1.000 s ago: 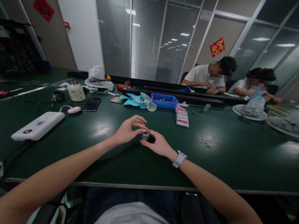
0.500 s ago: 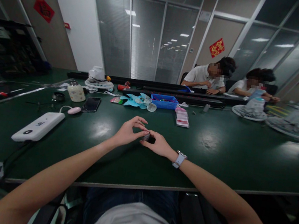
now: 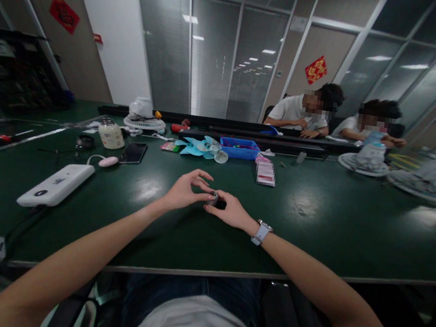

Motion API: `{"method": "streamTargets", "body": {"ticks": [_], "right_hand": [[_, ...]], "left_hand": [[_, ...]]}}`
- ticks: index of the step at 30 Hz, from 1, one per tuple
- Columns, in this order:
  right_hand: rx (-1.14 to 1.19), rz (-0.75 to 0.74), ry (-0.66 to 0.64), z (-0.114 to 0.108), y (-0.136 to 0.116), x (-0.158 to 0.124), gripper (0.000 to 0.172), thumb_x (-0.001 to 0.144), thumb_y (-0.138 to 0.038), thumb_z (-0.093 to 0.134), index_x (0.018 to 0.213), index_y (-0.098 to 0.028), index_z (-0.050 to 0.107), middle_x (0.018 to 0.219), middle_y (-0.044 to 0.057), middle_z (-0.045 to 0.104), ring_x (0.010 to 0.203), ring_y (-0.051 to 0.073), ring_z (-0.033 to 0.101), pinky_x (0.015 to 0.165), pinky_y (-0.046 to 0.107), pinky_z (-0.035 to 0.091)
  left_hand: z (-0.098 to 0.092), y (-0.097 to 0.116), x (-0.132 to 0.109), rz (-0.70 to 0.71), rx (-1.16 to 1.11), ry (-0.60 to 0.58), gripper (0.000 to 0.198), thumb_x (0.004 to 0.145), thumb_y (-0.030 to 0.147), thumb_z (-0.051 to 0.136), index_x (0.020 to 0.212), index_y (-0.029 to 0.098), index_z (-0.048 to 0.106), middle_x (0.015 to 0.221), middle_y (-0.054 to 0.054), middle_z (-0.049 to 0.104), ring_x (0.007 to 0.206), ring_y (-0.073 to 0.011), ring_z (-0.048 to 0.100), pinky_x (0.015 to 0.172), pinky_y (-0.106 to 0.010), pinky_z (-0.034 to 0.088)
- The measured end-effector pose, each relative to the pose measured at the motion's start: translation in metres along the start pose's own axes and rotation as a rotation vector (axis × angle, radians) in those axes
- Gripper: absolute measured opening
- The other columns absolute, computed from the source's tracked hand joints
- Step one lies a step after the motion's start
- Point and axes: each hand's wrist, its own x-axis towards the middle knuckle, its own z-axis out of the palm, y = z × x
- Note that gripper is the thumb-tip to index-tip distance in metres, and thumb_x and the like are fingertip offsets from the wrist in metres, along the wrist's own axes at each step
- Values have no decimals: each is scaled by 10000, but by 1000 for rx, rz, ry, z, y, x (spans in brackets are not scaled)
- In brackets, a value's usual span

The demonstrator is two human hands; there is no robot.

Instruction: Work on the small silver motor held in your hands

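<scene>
- Left hand [image 3: 183,192] has shifted slightly over the last half-second; thumb off the top of the small grey cylinder [image 3: 213,200], whose upper rim shows again.
- Cylinder: on the wearer's side of the blue tray [image 3: 240,155], well apart from it. Base hidden by fingers; cannot tell if it touches the green tabletop [image 3: 275,216].
- Right hand [image 3: 231,209]: thumb and forefinger curved round the cylinder, closed to its width; remaining fingers mostly hidden.
- Left: thumb at the cylinder's side, other fingers arched loosely, parted from thumb. Actual grip: cannot tell.
- Light-blue fan blades [image 3: 199,147] just left of tray; pixelated packet [image 3: 266,173] in front, rightward, print unreadable. Tray contents too small to identify.
</scene>
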Motion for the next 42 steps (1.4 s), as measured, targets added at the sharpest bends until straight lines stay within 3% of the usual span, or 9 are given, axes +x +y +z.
{"method": "streamTargets", "body": {"ticks": [9,15,21,25,32,37,42], "right_hand": [[-7,12,-13,-1,-2,0,287,809,-332,697,1041,-171,645,986,49,685,878,191,622,772,312,463],[19,0,-8,0,0,0,395,809,-334,698,1146,-143,620,1053,86,694,923,211,636,806,336,480],[31,-1,3,3,3,1,368,806,-321,699,1127,-152,640,1007,71,708,888,208,645,793,335,486],[25,-2,10,3,5,1,413,798,-331,708,1161,-155,621,1049,76,698,908,206,639,805,337,484],[22,-5,4,3,4,1,370,796,-315,711,1111,-140,628,1001,72,696,868,195,634,765,317,480],[10,22,-13,-1,-3,0,318,805,-325,708,1071,-158,659,1019,70,700,913,200,636,816,330,475],[24,46,-26,-4,-6,-1,360,810,-345,704,1121,-172,652,1084,76,690,966,205,637,853,343,480]], "left_hand": [[1,-2,-1,-9,-25,15,514,653,317,831,1071,171,571,793,-61,772,878,-252,732,886,-404,524],[6,-9,-3,-28,-158,-84,572,765,277,750,1255,172,474,974,-99,771,1072,-241,675,964,-410,488],[12,-13,-3,-37,-297,-132,492,823,252,691,1251,163,465,1078,-131,742,1085,-240,662,946,-407,497],[12,-12,-2,-21,-239,-87,415,839,248,665,1214,173,503,1042,-107,744,1044,-227,678,948,-393,494],[17,-4,0,40,-50,118,388,791,275,714,1121,186,530,885,-62,761,905,-226,719,903,-400,510],[-8,-16,12,61,12,292,413,771,318,734,1105,184,533,903,-78,774,917,-239,727,899,-395,515],[-57,-72,18,-123,235,420,398,728,322,751,1060,188,578,924,-82,781,998,-256,713,959,-397,480]]}}
